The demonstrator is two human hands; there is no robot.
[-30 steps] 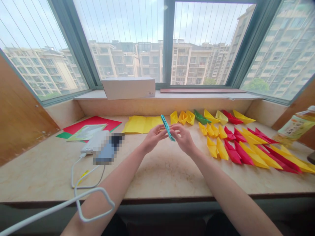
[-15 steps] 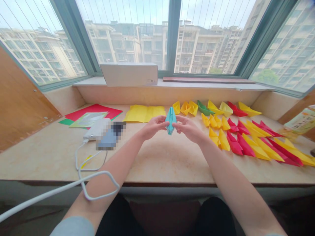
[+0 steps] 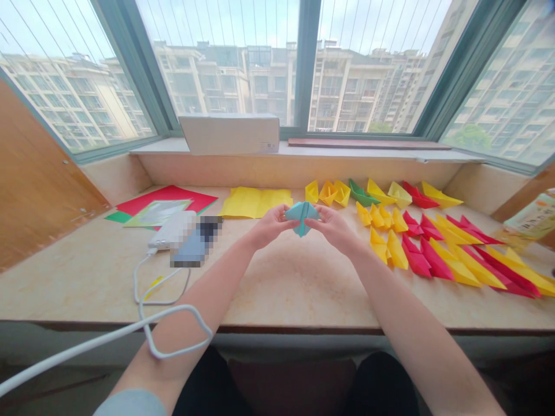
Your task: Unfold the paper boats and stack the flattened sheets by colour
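— Centrally placed: which object, and in what grip?

— A turquoise folded-paper piece (image 3: 302, 216), raised above the beige, marble-patterned stone counter (image 3: 299, 289); pointed at either side, narrowed below, with a ridge down the middle.

— State of the fingers?

— Left hand (image 3: 274, 225): thumb and fingers pinching the left side of the piece, thumb on the near face. Right hand (image 3: 332, 225): a matching pinch on the opposite side. Partly hidden behind the paper: the farther fingertips, exact placement impossible to tell.

— Surroundings, left?

— Flat on the counter beyond the left hand, a creased yellow paper sheet (image 3: 255, 202). Farther left, red paper (image 3: 202, 199) overlapping green paper (image 3: 116, 216), with a pale flat packet (image 3: 150, 215) on top. Nearer, a white rectangular block (image 3: 174, 229) beside a pixelated dark slab (image 3: 188, 251); also a looped white cable (image 3: 78, 345).

— And right?

— Rows of boat-like folded paper: yellow boats (image 3: 396, 249) near the right forearm (image 3: 390, 289), pinkish-red boats (image 3: 415, 257) alongside, a single green boat (image 3: 363, 196) in the far row. At the edge, a labelled clear bottle (image 3: 535, 216), partly cropped. On the window sill, a white oblong box (image 3: 229, 134).
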